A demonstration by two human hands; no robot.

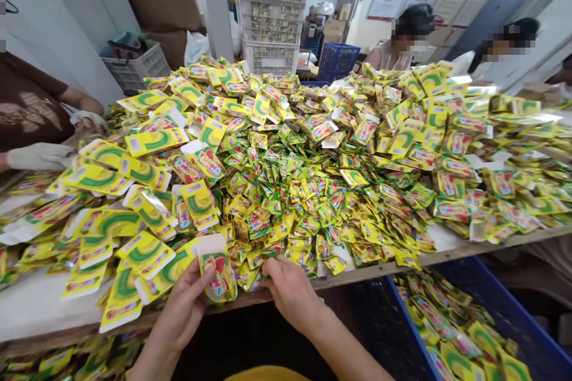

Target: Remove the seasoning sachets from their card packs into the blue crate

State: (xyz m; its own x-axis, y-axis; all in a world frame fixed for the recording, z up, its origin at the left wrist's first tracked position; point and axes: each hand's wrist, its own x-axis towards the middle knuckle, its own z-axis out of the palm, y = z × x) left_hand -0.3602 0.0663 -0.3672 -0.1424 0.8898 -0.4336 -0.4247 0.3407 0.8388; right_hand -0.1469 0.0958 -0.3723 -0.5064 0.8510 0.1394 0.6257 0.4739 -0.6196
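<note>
My left hand [185, 303] is closed on an open yellow-green pouch [217, 271], held upright at the near edge of the table [40, 303]. Small sachets show inside the pouch's mouth. My right hand [290, 289] rests at the table edge just right of the pouch, its fingers curled into the pile of small yellow sachets [286, 214]. What those fingers pinch is hidden. Larger flat yellow-green pouches [147, 253] lie heaped left of my left hand.
Sachets and pouches cover the whole table. A blue crate [500, 309] with filled pouches stands below at the right. A person's gloved hand [38, 156] works at the far left; two people sit at the back right. White crates [270, 12] are stacked behind.
</note>
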